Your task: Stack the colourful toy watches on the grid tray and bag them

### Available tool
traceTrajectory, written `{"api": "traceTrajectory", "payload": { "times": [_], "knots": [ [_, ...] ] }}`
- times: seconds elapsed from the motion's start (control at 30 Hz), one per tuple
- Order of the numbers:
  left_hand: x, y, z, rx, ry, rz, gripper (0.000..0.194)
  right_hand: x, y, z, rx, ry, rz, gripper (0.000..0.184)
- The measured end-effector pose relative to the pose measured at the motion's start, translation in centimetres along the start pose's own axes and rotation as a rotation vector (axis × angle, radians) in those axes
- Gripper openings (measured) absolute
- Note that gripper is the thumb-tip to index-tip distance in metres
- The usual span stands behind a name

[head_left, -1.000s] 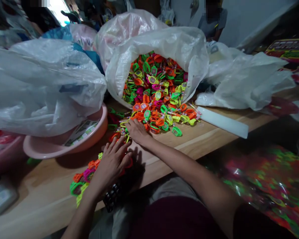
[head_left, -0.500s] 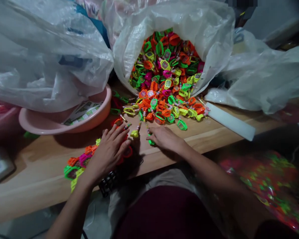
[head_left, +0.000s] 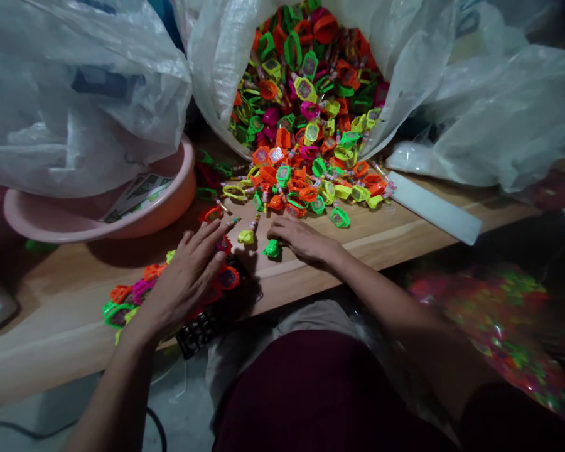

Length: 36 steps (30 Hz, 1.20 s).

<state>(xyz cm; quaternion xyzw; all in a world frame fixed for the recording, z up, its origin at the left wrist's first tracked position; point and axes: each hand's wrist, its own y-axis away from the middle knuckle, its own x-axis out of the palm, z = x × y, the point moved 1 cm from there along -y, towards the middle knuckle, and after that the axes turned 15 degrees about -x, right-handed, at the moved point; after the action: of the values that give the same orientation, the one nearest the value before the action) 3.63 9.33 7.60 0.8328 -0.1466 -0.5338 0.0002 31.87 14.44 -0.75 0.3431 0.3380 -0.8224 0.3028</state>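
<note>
My left hand [head_left: 188, 279] lies palm down with its fingers stretched out over a cluster of toy watches [head_left: 144, 290] in orange, pink, green and yellow. Partly beneath it is a black openwork basket [head_left: 195, 336]. My right hand [head_left: 304, 240] rests on the table with bent fingers closed at a green toy watch [head_left: 272, 248]; the exact grip is partly hidden. Between the hands lies a yellow toy watch [head_left: 246, 236] with a bead-filled tube pointing away from me. Beyond them, a heap of similar watches [head_left: 306, 182] spills from a large white plastic bag [head_left: 211, 81].
At left, a pink basin [head_left: 183, 182] holds printed cards [head_left: 139, 196] under another plastic bag [head_left: 85, 100]. A white flat bar [head_left: 435, 208] lies on the wooden table [head_left: 282, 285] at right. Below the edge is a blurred mass of bright watches [head_left: 503, 333].
The view has tilted, so the table things sit higher and further left in it. My right hand and the green watch have shifted slightly left; my left hand stays spread.
</note>
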Motion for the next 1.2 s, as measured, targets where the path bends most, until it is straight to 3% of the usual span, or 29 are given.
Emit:
{"api": "traceTrajectory", "payload": {
  "times": [0.07, 0.17, 0.3, 0.43, 0.53, 0.7, 0.8, 0.9, 1.03, 1.2],
  "knots": [
    [0.1, -0.1, 0.0, -0.011, 0.013, -0.013, 0.066, 0.2, -0.1, 0.1, -0.011, -0.033, 0.017, 0.021],
    [0.0, -0.1, -0.2, 0.001, 0.019, -0.007, 0.074, 1.0, -0.4, 0.8, 0.052, -0.230, -0.101, 0.010],
    [-0.3, 0.1, -0.7, 0.008, 0.016, -0.004, 0.084, 4.5, -1.4, 2.8, 0.212, -0.673, -0.285, 0.022],
    [-0.2, 0.0, -0.6, -0.001, 0.001, -0.006, 0.087, 8.0, -2.8, 4.2, 0.219, -0.934, -0.336, 0.030],
    [-0.1, -0.2, -0.3, 0.013, -0.005, -0.003, 0.084, 8.5, -3.1, 4.3, 0.181, -0.862, -0.267, 0.029],
    [0.0, -0.1, -0.1, 0.026, 0.011, 0.003, 0.081, 7.0, -2.9, 3.2, 0.088, -0.668, -0.105, 0.037],
    [0.1, -0.1, 0.0, 0.077, -0.024, 0.003, 0.082, 6.7, -3.4, 2.9, -0.045, -0.610, 0.017, 0.032],
    [0.4, -0.3, 0.2, 0.114, -0.112, 0.007, 0.080, 6.3, -3.7, 3.2, -0.070, -0.505, 0.085, 0.024],
    [0.6, -0.4, 0.6, 0.125, -0.142, -0.009, 0.069, 4.6, -3.7, 3.7, -0.055, -0.451, 0.092, 0.018],
    [0.7, -2.2, 1.1, 0.032, -0.116, -0.075, 0.066, 2.4, -5.5, 1.4, -0.004, -0.190, -0.140, 0.029]
  ]
}}
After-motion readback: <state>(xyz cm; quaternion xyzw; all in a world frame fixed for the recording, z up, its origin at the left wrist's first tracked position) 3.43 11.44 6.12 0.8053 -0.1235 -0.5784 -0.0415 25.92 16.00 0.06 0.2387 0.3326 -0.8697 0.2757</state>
